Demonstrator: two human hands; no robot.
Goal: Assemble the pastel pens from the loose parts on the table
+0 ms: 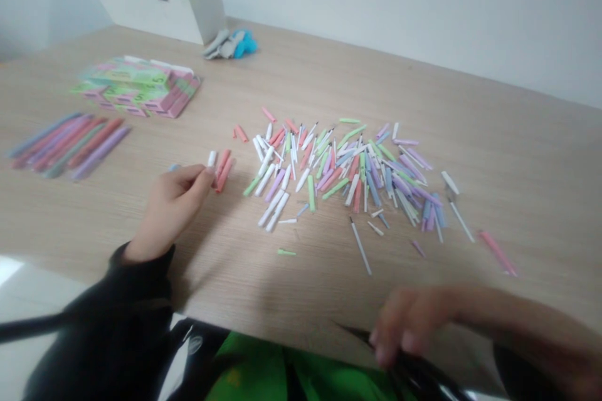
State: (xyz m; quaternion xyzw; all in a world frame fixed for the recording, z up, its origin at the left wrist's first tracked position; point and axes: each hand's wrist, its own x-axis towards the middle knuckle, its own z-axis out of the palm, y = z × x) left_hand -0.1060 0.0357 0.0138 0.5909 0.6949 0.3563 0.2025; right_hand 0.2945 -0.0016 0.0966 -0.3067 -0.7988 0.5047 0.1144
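My left hand (172, 207) is closed in a pinch at the table's left middle, with a small white pen part (212, 158) at its fingertips. Right beside those fingertips lie two red pen parts (224, 170). A bit of blue (174, 167) shows behind the knuckles, mostly hidden. To the right spreads a loose heap of pen parts (338, 166): caps, barrels and thin refills in white, red, green, purple and blue. Low at the right, my right hand (418, 322) is smeared by motion over the near table edge, close to a dark, blurred object; its grip is unclear.
Several assembled-looking coloured pens (70, 144) lie in a row at the left. Behind them are stacked pink and green boxes (141, 84). A white box (160, 6) and a crumpled grey and blue item (232, 44) stand near the wall. One red part (498, 252) lies apart, far right.
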